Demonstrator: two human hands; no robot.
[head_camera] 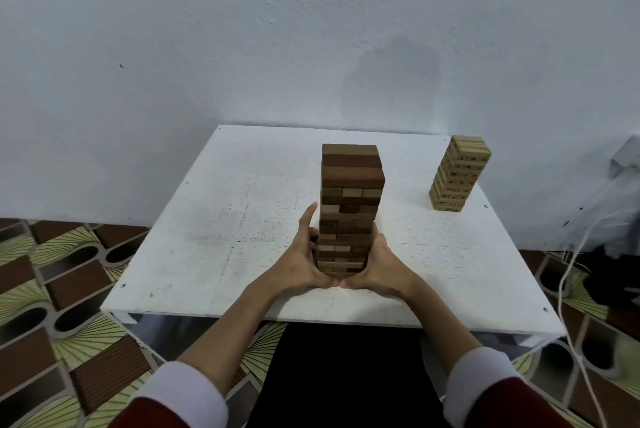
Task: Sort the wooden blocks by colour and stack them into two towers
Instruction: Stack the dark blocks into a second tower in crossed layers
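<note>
Head view. Dark brown tower (351, 206) upright near centre of white table (214, 219), mixed dark and lighter block ends showing in lower courses. Left hand (304, 263) against tower's left side near base, fingers straight and extended upward along the blocks, thumb laid across in front. Right hand (379, 265) mirrored against tower's right side, fingers straight, flat on the blocks. Thumb tips of both hands touching just in front of tower base. Both hands uncurled, pressing tower between them, not wrapped round it. Pale tower (459, 174) upright at far right corner of table, well apart from dark tower and hands. White cuffs on dark red sleeves (498, 393) at bottom. Patterned floor tiles (62, 289) around table; white cable (568, 289) hanging at right.
</note>
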